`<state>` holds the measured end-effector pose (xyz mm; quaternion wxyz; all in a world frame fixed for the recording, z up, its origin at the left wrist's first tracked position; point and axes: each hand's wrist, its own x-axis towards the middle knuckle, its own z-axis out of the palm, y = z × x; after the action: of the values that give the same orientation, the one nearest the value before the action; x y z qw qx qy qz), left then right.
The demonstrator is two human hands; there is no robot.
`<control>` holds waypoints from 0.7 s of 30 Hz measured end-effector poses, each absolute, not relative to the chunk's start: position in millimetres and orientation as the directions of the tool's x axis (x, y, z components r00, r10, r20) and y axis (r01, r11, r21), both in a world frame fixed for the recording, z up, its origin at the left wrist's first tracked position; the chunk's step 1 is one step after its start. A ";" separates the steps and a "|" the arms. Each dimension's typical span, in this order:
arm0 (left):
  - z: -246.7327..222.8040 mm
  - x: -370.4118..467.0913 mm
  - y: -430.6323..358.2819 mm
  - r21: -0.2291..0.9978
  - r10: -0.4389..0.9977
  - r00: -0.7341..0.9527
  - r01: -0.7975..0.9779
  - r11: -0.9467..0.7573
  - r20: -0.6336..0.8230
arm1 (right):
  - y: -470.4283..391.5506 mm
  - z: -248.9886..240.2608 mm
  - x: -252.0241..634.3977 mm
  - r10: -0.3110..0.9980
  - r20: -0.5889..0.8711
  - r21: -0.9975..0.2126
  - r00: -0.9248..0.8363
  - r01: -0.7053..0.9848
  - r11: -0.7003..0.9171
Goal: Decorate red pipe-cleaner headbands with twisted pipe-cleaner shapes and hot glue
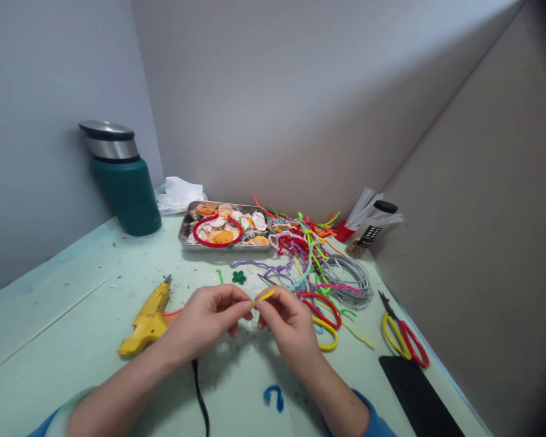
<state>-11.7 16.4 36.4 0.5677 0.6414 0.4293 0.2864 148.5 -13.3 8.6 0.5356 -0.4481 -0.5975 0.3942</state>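
yellow strip (267,295) | short, tilted | pinched: left hand (216,314), right hand (290,320)

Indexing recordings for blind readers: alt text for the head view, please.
Left hand and right hand pinch a small yellow strip over a pale table. Behind are a metal tray of shells and tangled pipe cleaners; a yellow glue gun lies left.

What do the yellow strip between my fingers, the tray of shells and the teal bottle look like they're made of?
Yellow strip: probably pipe cleaner, like the fuzzy-looking strands behind, though too small to be sure. Tray: likely metal, from its grey sheen. Teal bottle: matte body, perhaps painted steel, since the neck band shines silver; plastic remains possible.
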 end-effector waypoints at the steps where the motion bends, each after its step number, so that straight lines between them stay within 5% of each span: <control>1: 37.6 -11.9 16.7 0.983 0.865 0.486 0.180 0.044 -0.128 | -12.8 8.2 148.5 0.970 0.242 -0.969 -0.022 0.038 0.242; 6: 38.2 -14.2 17.7 0.982 0.826 0.535 0.045 0.185 -0.180 | -11.7 9.3 147.9 0.988 0.147 -0.983 -0.054 -0.121 0.139; 12: 34.4 -15.8 17.0 0.961 0.740 0.627 0.050 0.274 -0.244 | -12.3 6.0 146.5 0.961 0.272 -0.957 -0.039 -0.118 0.266; 16: 34.6 -14.9 18.2 0.964 0.776 0.579 0.071 0.258 -0.250 | -15.1 7.3 147.5 0.908 0.417 -0.905 -0.036 0.075 0.418; 21: 35.6 -11.5 20.7 0.967 0.850 0.464 0.150 0.204 -0.251 | -18.2 11.8 152.5 0.781 0.613 -0.656 -0.121 0.474 0.588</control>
<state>-11.5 20.7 35.6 0.6393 0.5686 0.4395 0.2736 152.5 -18.2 11.8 0.5064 -0.4280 -0.7331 0.1516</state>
